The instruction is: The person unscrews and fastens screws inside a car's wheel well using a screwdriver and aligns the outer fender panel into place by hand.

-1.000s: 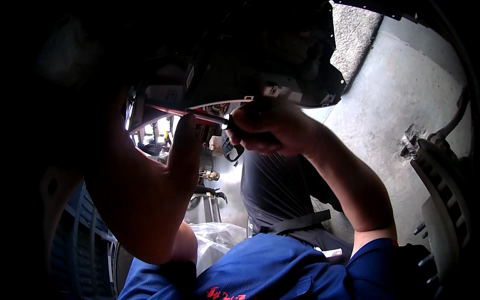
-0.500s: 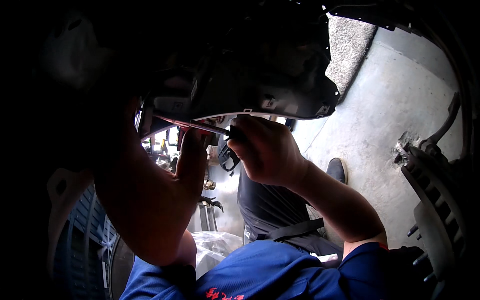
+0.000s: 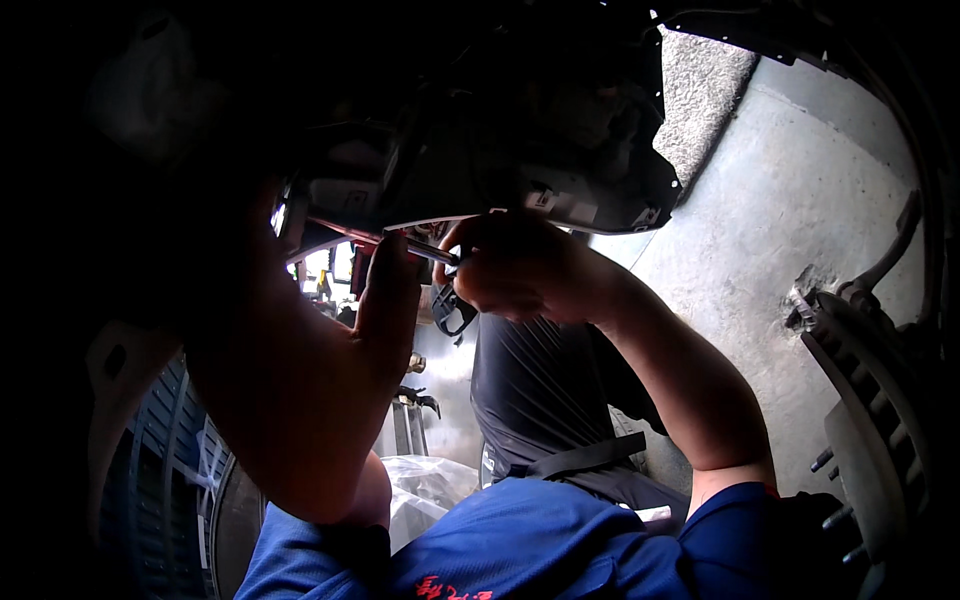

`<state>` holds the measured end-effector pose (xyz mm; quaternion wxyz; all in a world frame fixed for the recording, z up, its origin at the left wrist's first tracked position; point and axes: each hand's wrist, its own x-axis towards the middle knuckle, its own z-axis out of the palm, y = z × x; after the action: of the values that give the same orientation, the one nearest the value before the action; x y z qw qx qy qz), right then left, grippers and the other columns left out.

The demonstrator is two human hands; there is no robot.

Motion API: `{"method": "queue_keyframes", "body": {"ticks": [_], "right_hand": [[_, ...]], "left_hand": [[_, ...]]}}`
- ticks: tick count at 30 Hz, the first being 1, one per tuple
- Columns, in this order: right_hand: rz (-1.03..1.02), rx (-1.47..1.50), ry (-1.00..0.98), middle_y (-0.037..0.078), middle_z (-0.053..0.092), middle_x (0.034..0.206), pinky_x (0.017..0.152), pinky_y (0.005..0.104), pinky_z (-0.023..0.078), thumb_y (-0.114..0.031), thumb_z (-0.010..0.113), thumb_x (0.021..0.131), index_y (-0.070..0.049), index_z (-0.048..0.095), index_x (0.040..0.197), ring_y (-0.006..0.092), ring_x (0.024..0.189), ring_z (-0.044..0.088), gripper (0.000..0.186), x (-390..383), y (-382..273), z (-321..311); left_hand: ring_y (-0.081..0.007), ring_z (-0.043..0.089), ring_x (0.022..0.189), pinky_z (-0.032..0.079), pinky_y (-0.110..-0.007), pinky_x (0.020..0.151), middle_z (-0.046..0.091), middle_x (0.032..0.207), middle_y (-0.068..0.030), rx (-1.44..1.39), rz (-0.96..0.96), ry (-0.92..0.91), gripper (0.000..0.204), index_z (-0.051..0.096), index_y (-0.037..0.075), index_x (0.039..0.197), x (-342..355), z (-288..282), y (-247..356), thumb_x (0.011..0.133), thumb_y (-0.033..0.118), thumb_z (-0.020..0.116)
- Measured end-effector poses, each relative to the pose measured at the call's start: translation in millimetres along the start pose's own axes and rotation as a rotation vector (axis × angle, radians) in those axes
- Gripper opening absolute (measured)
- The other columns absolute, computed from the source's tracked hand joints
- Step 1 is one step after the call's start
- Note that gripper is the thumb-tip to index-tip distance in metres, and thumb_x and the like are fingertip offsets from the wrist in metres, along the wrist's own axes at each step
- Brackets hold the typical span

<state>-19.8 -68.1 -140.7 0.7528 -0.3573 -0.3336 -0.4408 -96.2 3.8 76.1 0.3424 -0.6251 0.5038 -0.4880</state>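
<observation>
A dark plastic panel (image 3: 520, 140) with clips spans the top of my view. Below its edge, a long metal screwdriver (image 3: 430, 251) slants leftward to a shadowed fitting, its tip too dim to make out. My right hand (image 3: 525, 265) is closed around the tool's handle. My left hand (image 3: 305, 350) is raised at the left, its thumb beside the screwdriver's shaft; its other fingers vanish in shadow, so I cannot tell what they touch. A black loop-shaped piece (image 3: 450, 315) hangs behind my right hand.
A brake disc with studs (image 3: 865, 420) stands at the right. Pale concrete floor (image 3: 730, 260) and a rough mat (image 3: 690, 90) lie beyond. Clear plastic sheeting (image 3: 420, 490) is behind my left arm, near blue slatted metal (image 3: 165, 440) and assorted workshop items.
Since half a second ago, my right hand has turned on the handle and risen slightly. My left thumb has moved up a little. The shoe seen then is now out of sight.
</observation>
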Motion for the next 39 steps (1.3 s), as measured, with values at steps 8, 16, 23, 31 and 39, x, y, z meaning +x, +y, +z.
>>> {"method": "queue_keyframes", "body": {"ticks": [8, 16, 23, 31, 39], "right_hand": [[-0.134, -0.536, 0.373, 0.01, 0.062, 0.076, 0.059, 0.036, 0.049, -0.024, 0.069, 0.094, -0.005, 0.064, 0.091, 0.0249, 0.065, 0.063, 0.02, -9.2, -14.5, 34.4], [-0.134, -0.614, 0.398, 0.012, 0.066, 0.08, 0.061, 0.038, 0.053, -0.015, 0.065, 0.094, -0.006, 0.066, 0.089, 0.027, 0.067, 0.066, 0.011, -12.5, -29.0, 36.8], [-0.032, -0.279, 0.297, 0.011, 0.064, 0.075, 0.06, 0.0363, 0.052, -0.011, 0.064, 0.093, -0.004, 0.065, 0.085, 0.0244, 0.065, 0.065, 0.011, -6.7, -18.5, 30.4], [-0.06, -0.454, 0.345, 0.01, 0.065, 0.076, 0.059, 0.0363, 0.052, -0.012, 0.069, 0.091, -0.003, 0.062, 0.099, 0.0245, 0.066, 0.066, 0.014, -9.4, -24.0, 28.6], [-0.23, -0.696, 0.515, 0.013, 0.065, 0.083, 0.058, 0.0361, 0.051, -0.017, 0.073, 0.089, -0.001, 0.063, 0.106, 0.0284, 0.069, 0.066, 0.026, -7.3, -12.3, 42.4]], "left_hand": [[-0.0203, 0.067, 0.068, 0.057, -0.031, 0.064, 0.07, 0.087, -0.0124, 0.018, 0.103, 0.014, 0.051, 0.063, -0.001, 0.121, -7.5, -4.2, -9.4, 0.089, 0.037, 0.075], [-0.0128, 0.053, 0.054, 0.045, -0.024, 0.05, 0.062, 0.077, -0.0069, -0.206, 0.138, -0.033, 0.075, 0.048, -0.001, 0.142, -18.5, 0.4, -28.0, 0.087, 0.041, 0.077], [-0.0085, 0.039, 0.05, 0.036, -0.024, 0.046, 0.063, 0.083, -0.0077, -0.24, 0.064, 0.005, 0.071, 0.049, 0.001, 0.144, -17.1, 8.4, -20.6, 0.089, 0.039, 0.075], [-0.0082, 0.037, 0.048, 0.032, -0.022, 0.046, 0.059, 0.075, -0.0044, -0.155, 0.11, 0.044, 0.065, 0.05, 0.003, 0.144, -17.0, 12.9, -25.8, 0.091, 0.034, 0.071], [-0.0082, 0.04, 0.048, 0.032, -0.021, 0.044, 0.057, 0.071, -0.0034, -0.198, 0.115, 0.003, 0.063, 0.047, 0.001, 0.144, -17.6, 7.4, -29.2, 0.092, 0.029, 0.069]]}}
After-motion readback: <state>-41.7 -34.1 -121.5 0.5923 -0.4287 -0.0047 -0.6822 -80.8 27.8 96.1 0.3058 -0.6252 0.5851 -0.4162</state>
